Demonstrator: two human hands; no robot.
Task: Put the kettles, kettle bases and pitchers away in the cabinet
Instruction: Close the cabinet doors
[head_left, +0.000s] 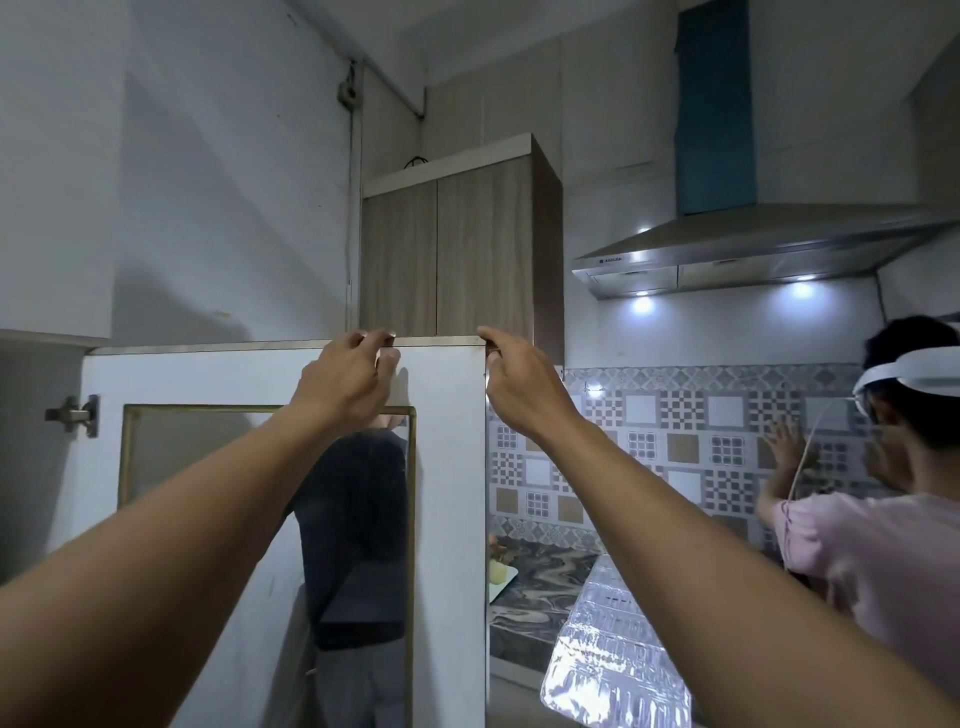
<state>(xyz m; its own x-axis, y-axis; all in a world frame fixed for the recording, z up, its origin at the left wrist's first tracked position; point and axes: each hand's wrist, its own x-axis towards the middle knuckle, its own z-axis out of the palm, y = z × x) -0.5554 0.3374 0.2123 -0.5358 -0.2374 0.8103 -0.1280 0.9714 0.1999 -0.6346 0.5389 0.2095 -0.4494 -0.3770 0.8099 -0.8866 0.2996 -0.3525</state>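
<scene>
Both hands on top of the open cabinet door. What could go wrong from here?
1. Left hand and right hand both grip the top edge of the white glass-paned cabinet door; they could get pinched if it swings shut.
2. Weight on that edge may strain the metal hinge.
3. The person in the pink shirt stands close on the right; the door's free edge might hit them.

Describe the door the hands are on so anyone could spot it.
Left of the steel range hood hangs a wood-grain cabinet. Below it stands a white door, left hand and right hand gripping its top edge. Only it has a brass-framed glass pane.
</scene>
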